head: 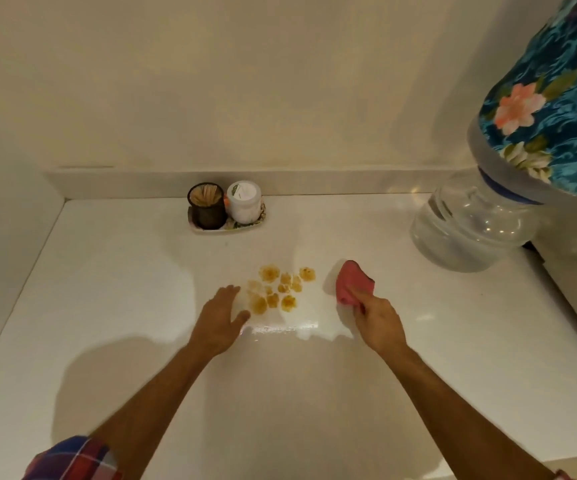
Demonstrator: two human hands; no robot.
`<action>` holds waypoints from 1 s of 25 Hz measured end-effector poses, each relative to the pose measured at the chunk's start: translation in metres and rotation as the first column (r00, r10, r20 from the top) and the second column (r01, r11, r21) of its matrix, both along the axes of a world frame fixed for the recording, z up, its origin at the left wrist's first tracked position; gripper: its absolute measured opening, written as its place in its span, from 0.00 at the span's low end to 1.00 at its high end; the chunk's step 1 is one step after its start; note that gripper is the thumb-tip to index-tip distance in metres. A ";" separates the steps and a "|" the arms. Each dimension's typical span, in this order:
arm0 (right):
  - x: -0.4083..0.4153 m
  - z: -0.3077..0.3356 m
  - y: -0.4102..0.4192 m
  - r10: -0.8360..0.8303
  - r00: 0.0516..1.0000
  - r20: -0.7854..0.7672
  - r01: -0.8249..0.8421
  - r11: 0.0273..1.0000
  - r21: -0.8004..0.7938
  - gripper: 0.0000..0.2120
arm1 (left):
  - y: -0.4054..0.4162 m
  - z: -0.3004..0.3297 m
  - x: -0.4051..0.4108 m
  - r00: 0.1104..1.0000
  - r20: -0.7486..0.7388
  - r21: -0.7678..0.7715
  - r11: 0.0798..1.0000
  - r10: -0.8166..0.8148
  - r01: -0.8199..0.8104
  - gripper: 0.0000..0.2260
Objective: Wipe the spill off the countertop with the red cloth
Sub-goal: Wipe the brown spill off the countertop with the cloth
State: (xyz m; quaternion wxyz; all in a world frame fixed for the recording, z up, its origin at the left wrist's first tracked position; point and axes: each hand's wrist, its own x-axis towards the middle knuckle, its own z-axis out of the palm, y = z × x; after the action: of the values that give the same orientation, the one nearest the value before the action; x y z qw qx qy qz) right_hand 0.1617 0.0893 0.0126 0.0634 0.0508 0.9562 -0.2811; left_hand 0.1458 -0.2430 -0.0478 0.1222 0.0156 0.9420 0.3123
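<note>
The right hand (379, 318) grips the bunched red cloth (351, 282) beside the spill (278, 289) mid-countertop (107, 271); the left hand (219, 318) lies flat and empty, risking smears.

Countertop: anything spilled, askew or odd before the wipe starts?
Yes. A cluster of amber blotches, the spill, sits unwiped on the white countertop between the left hand and the red cloth held by the right hand. Nothing else looks askew.
</note>
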 end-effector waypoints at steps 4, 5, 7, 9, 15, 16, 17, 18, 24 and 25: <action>0.020 -0.054 -0.012 0.025 0.995 0.096 -0.028 0.999 0.027 0.25 | -0.028 -0.038 -0.017 0.999 0.042 -0.218 0.976 -0.013 0.022 0.31; 0.018 -0.061 -0.015 -0.021 0.997 0.070 0.020 1.000 0.015 0.29 | -0.033 -0.043 -0.021 0.999 0.024 -0.265 0.964 -0.025 0.030 0.32; 0.004 -0.074 -0.022 -0.061 0.994 0.088 0.055 0.996 0.063 0.38 | -0.039 -0.050 -0.028 0.997 -0.029 -0.347 0.936 -0.074 0.059 0.33; -0.008 -0.089 -0.030 -0.068 0.988 0.140 0.041 0.981 0.187 0.41 | -0.041 -0.055 -0.030 0.992 -0.070 -0.380 0.923 -0.103 0.069 0.33; -0.078 -0.104 -0.047 0.029 0.999 0.018 -0.034 0.910 0.413 0.32 | -0.044 -0.063 -0.033 0.994 -0.060 -0.381 0.923 -0.089 0.059 0.34; -0.099 -0.106 -0.050 0.079 0.997 0.022 -0.081 0.909 0.410 0.31 | -0.044 -0.063 -0.034 0.995 -0.053 -0.374 0.926 -0.083 0.058 0.34; -0.119 -0.106 -0.054 0.136 0.990 0.027 -0.135 0.904 0.405 0.30 | -0.043 -0.063 -0.034 0.995 -0.056 -0.372 0.927 -0.082 0.056 0.34; -0.136 -0.107 -0.059 0.201 0.979 0.020 -0.192 0.897 0.399 0.30 | -0.043 -0.064 -0.033 0.994 -0.063 -0.375 0.926 -0.084 0.054 0.34; -0.188 -0.108 -0.097 0.613 0.790 -0.003 -0.580 0.748 0.322 0.27 | -0.044 -0.066 -0.034 0.994 -0.075 -0.389 0.920 -0.081 0.046 0.34; -0.185 -0.108 -0.099 0.675 0.738 -0.009 -0.635 0.699 0.328 0.27 | -0.044 -0.065 -0.034 0.994 -0.071 -0.391 0.919 -0.081 0.047 0.34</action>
State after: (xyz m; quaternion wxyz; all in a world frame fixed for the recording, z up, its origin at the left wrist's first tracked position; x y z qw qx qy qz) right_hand -0.0232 -0.0096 -0.0955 0.0890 -0.3024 0.9445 -0.0924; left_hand 0.1116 -0.2871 -0.1131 0.0925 0.0354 0.9885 0.1140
